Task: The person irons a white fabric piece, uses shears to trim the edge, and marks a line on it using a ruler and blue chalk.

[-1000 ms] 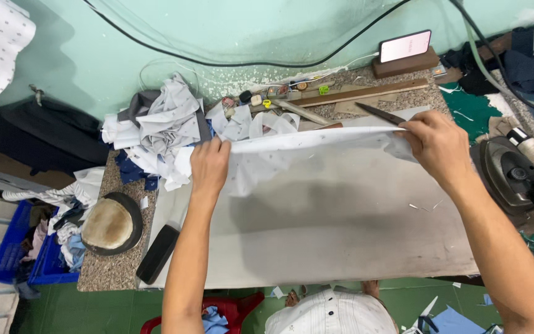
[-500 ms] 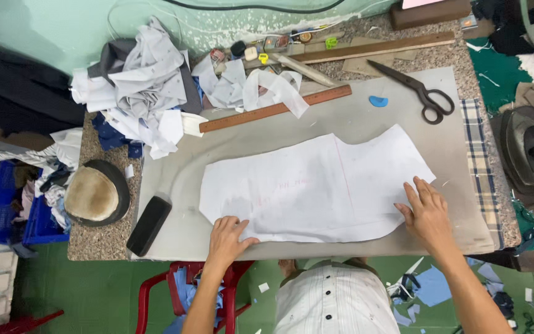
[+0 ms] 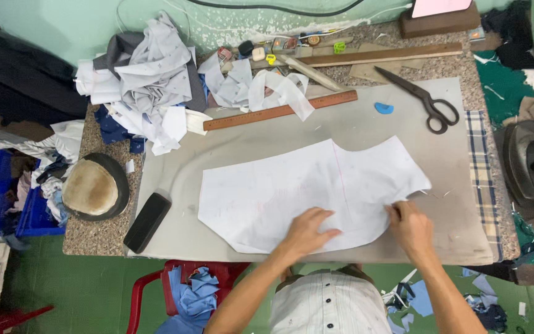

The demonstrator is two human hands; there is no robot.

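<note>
Pressing flat on the white fabric piece [image 3: 304, 192], the left hand [image 3: 307, 230] lies open with fingers spread near its lower edge. The right hand [image 3: 410, 227] looks pinched together on the fabric's lower right edge, fingers curled. Fabric sits spread out mid-surface [image 3: 452, 241], on the grey cover. Up top there's a wooden ruler [image 3: 279, 110] lying at a slant, well apart from the fabric, with scissors [image 3: 424, 99] and a blue chalk [image 3: 384, 108] off to the right. A black block [image 3: 147, 222] sits at the left edge, and an iron [image 3: 531, 162] far right.
</note>
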